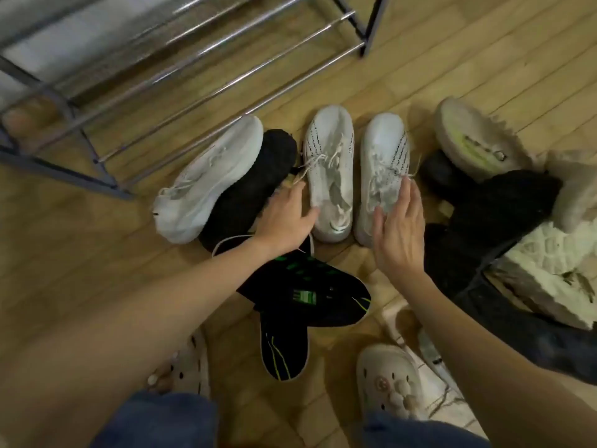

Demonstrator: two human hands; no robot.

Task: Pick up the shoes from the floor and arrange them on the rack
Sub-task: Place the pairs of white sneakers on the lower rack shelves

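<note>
Head view: the rack (181, 59) at 11 o'clock holds no shoes. All shoes lie on the floor (452, 69). The left hand (287, 218) and right hand (399, 227), fingers straight, reach the white pair (329, 176) at centre. Nothing is arranged yet.

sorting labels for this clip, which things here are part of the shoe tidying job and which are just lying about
Part of the job:
- left hand and right hand, both open, reaching
- white sneaker pair
- white sneaker beside a black shoe
- black and green shoes
- shoe pile at right
- metal rack

Just there:
- clogs on the person's feet
- wooden floor
</note>
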